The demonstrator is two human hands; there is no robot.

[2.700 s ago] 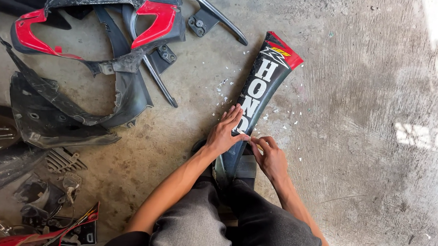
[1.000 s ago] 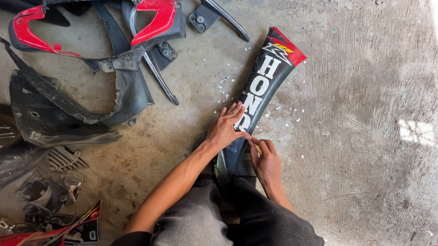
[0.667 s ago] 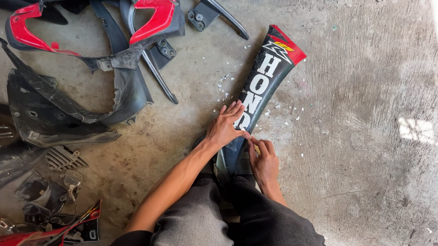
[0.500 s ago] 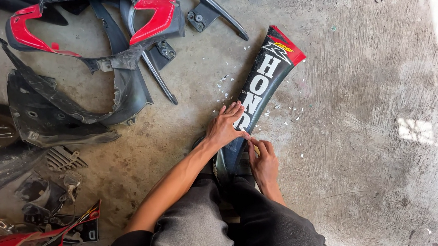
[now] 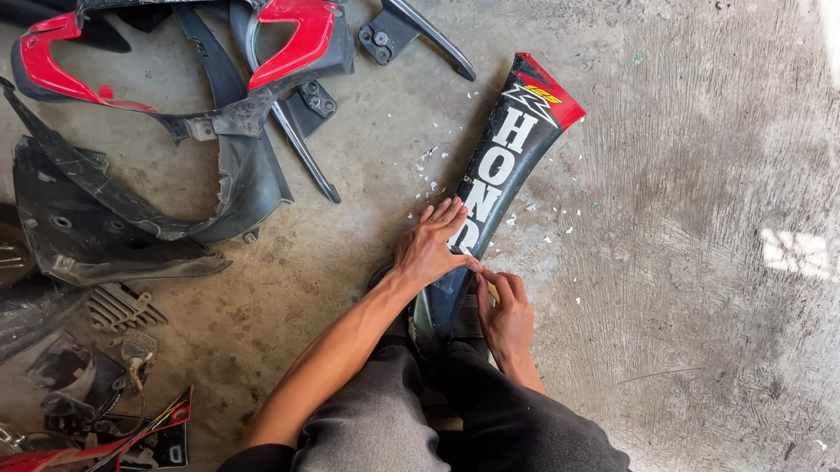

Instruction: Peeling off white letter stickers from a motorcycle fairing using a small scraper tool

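Lying on the concrete floor [image 5: 686, 279] between the person's knees, a long black panel [image 5: 500, 173] with a red tip and white lettering points away from them. The left hand [image 5: 429, 246] presses flat on it, fingers spread, gripping nothing. The right hand [image 5: 504, 312] rests just beside the panel's right edge, fingers curled and pinched at the edge; what they hold I cannot tell. Small white flakes [image 5: 555, 224] dot the floor around the panel. A heap of black and red body parts [image 5: 187, 109] lies well to the left
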